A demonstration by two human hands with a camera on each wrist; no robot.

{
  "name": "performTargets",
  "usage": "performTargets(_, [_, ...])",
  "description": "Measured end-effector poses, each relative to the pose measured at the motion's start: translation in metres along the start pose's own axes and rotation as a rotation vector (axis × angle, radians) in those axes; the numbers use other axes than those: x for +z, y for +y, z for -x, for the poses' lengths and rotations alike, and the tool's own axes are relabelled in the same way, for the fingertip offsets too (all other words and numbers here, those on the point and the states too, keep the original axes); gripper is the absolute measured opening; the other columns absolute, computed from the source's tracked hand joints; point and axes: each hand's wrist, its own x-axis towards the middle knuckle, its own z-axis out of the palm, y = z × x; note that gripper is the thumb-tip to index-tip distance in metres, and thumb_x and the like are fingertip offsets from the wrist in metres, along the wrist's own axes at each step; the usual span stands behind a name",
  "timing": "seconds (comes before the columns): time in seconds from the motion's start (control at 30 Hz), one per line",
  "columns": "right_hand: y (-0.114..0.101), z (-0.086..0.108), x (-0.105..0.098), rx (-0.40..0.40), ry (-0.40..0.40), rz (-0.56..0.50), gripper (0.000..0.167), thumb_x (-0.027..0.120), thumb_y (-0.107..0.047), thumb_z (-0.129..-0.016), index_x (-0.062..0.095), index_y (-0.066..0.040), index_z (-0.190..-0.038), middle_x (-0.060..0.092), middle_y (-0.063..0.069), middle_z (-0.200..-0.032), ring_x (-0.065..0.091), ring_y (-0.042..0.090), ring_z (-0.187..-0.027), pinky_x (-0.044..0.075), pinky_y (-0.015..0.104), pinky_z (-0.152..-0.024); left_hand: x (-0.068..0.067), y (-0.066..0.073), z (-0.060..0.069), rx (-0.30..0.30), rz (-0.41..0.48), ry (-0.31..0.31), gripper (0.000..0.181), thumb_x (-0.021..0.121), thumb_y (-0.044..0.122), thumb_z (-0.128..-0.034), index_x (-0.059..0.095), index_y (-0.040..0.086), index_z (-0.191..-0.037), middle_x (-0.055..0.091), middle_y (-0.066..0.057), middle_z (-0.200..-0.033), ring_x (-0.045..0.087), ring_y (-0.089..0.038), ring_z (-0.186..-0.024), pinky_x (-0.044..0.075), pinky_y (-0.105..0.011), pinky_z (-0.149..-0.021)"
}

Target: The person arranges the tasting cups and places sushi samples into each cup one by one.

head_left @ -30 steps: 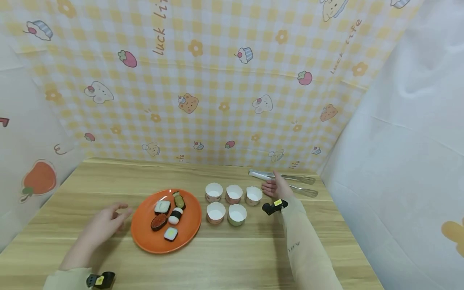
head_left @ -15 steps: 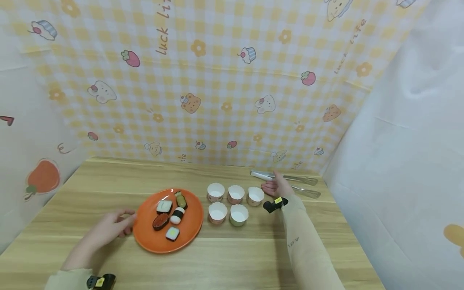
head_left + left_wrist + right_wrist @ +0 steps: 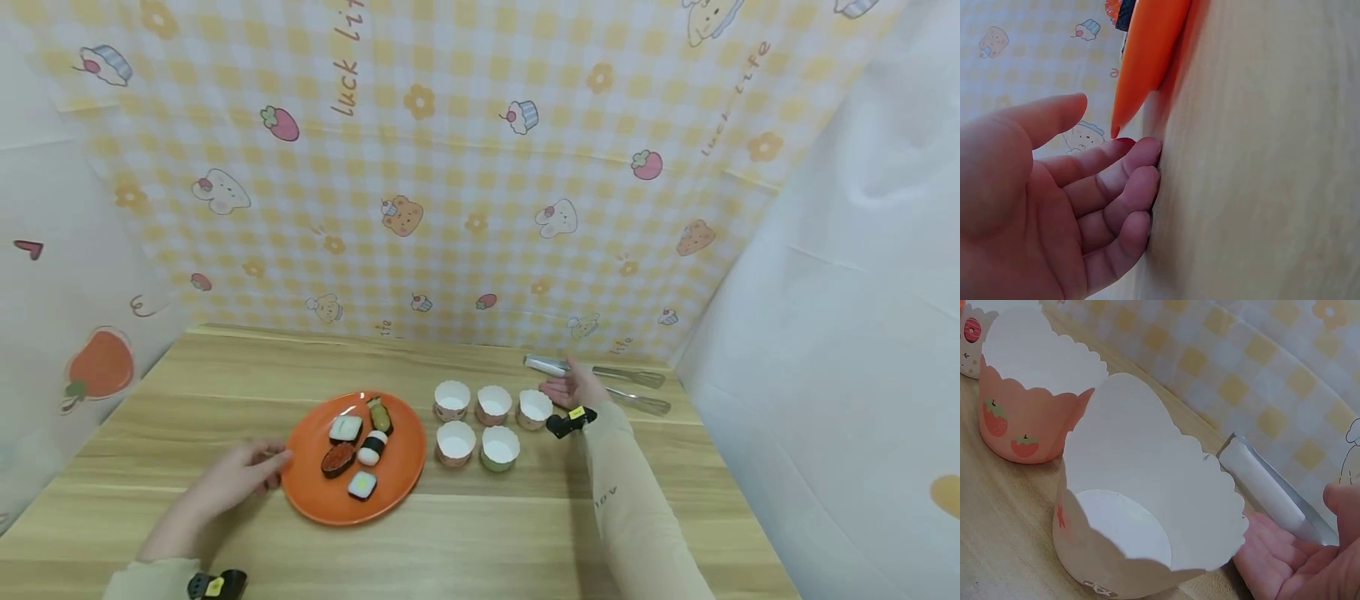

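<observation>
Beside the left rim of the orange plate is my left hand. In the left wrist view its fingers bend loosely by the tabletop; the thumb stands apart from the plate, and fingertip contact with the rim cannot be told. Several sushi pieces lie on the plate. My right hand, relaxed, rests next to the rightmost back-row paper cup. In the right wrist view its fingers meet the far side of that cup without gripping it. Metal tongs lie behind this hand, partly hidden.
More scalloped paper cups stand in two rows between plate and right hand, among them a green one in front and a strawberry-patterned one. A checked cloth hangs behind the wooden table.
My left hand has moved right, up to the plate's rim. The gap between my right hand and the nearest cup has narrowed. The head view has shifted slightly.
</observation>
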Motion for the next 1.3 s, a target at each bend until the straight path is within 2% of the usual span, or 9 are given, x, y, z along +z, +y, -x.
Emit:
performTargets(0.2, [0.000,0.003,0.002,0.001,0.046,-0.043,0.067,0.040,-0.039,-0.102,0.026,0.011,-0.143,0.037,0.030,-0.139,0.048,0.037,-0.122,0.042,0.038,-0.102,0.002,0.000,-0.002,-0.006,-0.029,-0.013,0.034,0.054,0.025,-0.0988,0.061,-0.006,-0.110,0.056,-0.004,-0.069,0.052,-0.016,-0.060,0.048,-0.027,-0.051])
performTargets(0.4, [0.004,-0.003,-0.003,-0.036,0.064,-0.097,0.054,0.038,-0.030,-0.104,0.033,0.009,-0.141,0.039,0.029,-0.141,0.057,0.034,-0.113,0.045,0.035,-0.099,0.004,0.001,-0.002,-0.028,-0.037,-0.001,0.037,0.054,0.026,-0.0991,0.060,-0.007,-0.114,0.056,-0.004,-0.069,0.052,-0.016,-0.060,0.047,-0.026,-0.052])
performTargets(0.57, [0.004,-0.006,-0.004,-0.045,0.038,-0.127,0.052,0.037,-0.028,-0.105,0.031,0.008,-0.142,0.037,0.029,-0.143,0.054,0.034,-0.117,0.045,0.035,-0.099,0.004,0.001,-0.003,-0.034,-0.024,0.008,0.035,0.053,0.028,-0.0996,0.061,-0.004,-0.110,0.055,-0.004,-0.070,0.051,-0.017,-0.060,0.047,-0.027,-0.052])
performTargets(0.73, [0.004,-0.006,-0.002,-0.022,0.048,-0.160,0.051,0.036,-0.025,-0.105,0.027,0.007,-0.144,0.036,0.028,-0.142,0.046,0.034,-0.125,0.046,0.034,-0.097,0.004,0.001,-0.002,-0.041,-0.035,0.012,0.035,0.052,0.030,-0.0999,0.061,-0.003,-0.109,0.054,-0.004,-0.069,0.051,-0.017,-0.061,0.046,-0.027,-0.051])
performTargets(1.07, [0.006,-0.002,-0.001,-0.025,0.043,-0.120,0.050,0.028,-0.022,-0.106,0.024,0.012,-0.143,0.036,0.030,-0.141,0.043,0.036,-0.127,0.042,0.036,-0.102,0.007,0.001,-0.001,-0.034,-0.044,0.028,0.033,0.053,0.030,-0.0994,0.061,-0.002,-0.108,0.054,-0.004,-0.069,0.050,-0.016,-0.059,0.045,-0.026,-0.050])
performTargets(1.3, [0.003,0.003,0.005,-0.059,0.089,-0.018,0.049,0.026,-0.020,-0.106,0.030,0.016,-0.139,0.053,0.029,-0.115,0.051,0.036,-0.120,0.044,0.037,-0.099,0.007,0.001,0.000,-0.029,-0.040,0.035,0.033,0.054,0.030,-0.0993,0.061,-0.001,-0.107,0.054,-0.004,-0.069,0.050,-0.016,-0.059,0.045,-0.026,-0.050])
